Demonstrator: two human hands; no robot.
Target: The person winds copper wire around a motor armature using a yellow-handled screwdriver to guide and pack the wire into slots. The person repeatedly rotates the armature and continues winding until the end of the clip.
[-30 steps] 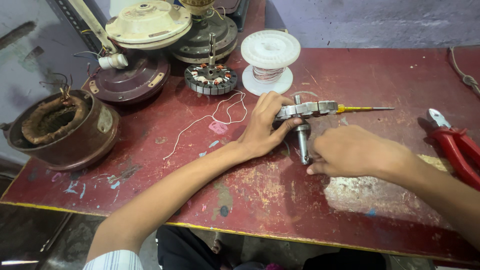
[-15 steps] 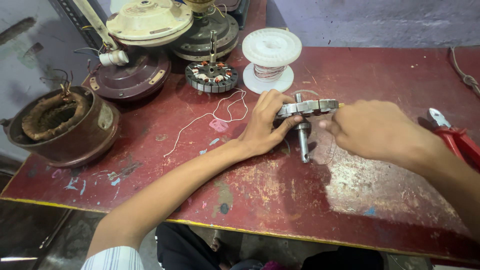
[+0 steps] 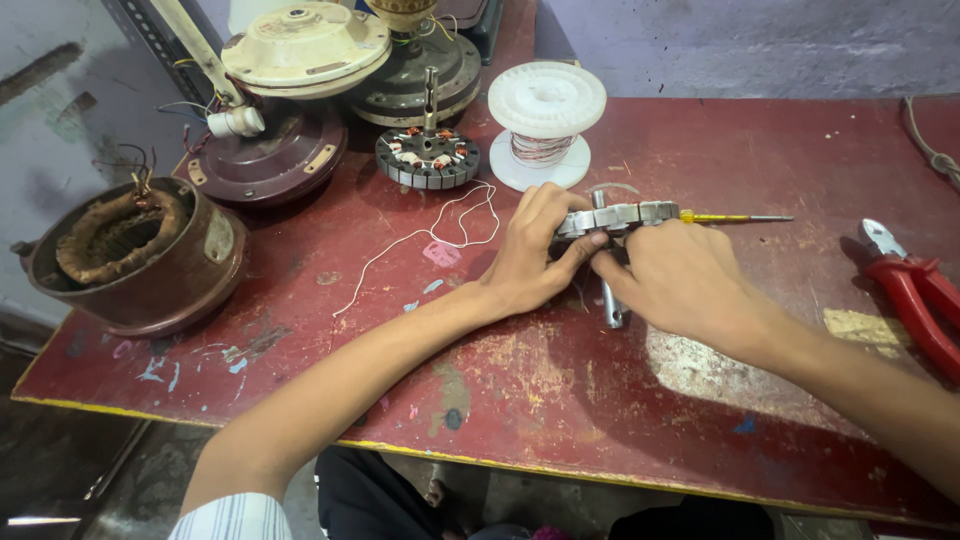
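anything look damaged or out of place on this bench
The red table is worn, with paint chipped to pale patches. A loose white wire straggles across it beside the left hand. The brown motor housing sits at the left edge, its copper winding exposed. Nothing looks spilled.

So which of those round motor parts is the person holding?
The bare silver one with a shaft, pinched between left hand and right hand. The copper-wound one stands untouched by the white spool.

Soft, even daylight, faint shadows under the arms, sharp focus, wide-angle edge distortion.
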